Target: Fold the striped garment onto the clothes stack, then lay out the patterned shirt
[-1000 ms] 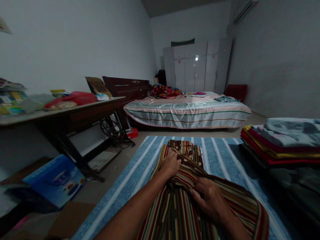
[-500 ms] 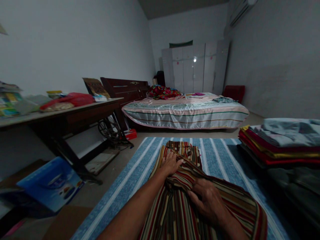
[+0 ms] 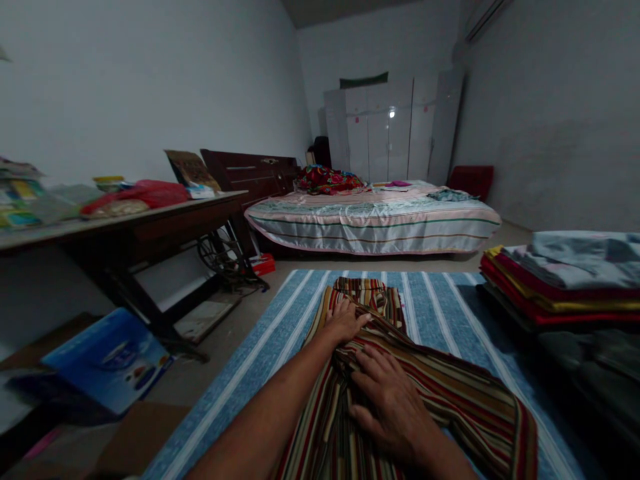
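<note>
- Far left, a blue box [image 3: 107, 363] sits tilted, lower than the bench [image 3: 145, 230], which carries a red bag [image 3: 160, 193].
- Here's the left hand [image 3: 345, 323], palm down and unclenched — fingers spread on the striped garment [image 3: 450, 380].
- That garment lies on the blue-and-white cloth [image 3: 280, 333], one section reaching out rightward.
- Right hand [image 3: 389, 400] next — also loose, fingers apart, palm down on the same stripes, nearer the camera.
- Far right, folded fabrics [image 3: 565, 293] are stacked, grey-and-white on top.

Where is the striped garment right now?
In the head view, the striped garment lies low centre on the blue cloth, beneath the left hand and right hand, left of the folded stack.
</note>
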A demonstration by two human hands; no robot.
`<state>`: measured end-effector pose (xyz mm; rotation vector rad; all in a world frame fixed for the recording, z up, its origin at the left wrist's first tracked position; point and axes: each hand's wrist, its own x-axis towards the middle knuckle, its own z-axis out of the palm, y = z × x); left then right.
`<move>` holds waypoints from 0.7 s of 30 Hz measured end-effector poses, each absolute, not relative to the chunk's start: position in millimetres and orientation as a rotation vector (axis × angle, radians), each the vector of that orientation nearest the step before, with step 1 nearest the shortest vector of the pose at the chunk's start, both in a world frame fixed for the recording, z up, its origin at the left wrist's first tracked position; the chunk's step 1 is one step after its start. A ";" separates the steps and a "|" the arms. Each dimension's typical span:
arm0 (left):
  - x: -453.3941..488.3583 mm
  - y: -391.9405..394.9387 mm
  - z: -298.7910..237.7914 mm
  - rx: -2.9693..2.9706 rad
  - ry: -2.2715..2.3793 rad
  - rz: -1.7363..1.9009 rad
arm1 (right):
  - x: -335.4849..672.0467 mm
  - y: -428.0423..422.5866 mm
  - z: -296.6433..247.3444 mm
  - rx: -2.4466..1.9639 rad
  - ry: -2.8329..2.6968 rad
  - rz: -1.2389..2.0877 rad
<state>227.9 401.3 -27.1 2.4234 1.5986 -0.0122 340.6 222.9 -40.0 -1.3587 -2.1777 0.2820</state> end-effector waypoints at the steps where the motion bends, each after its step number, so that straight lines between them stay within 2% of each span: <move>1: 228.6 402.4 -25.8 2.419 1.603 -0.009 | 339.2 222.9 -40.6 -1.361 -2.195 0.309; 14: 240.2 391.5 -44.4 2.412 1.807 0.304 | 330.7 219.5 -39.0 -1.358 -2.262 0.444; 21: 240.7 392.7 -48.0 2.407 1.810 0.293 | 328.9 221.6 -43.8 -1.368 -2.246 0.452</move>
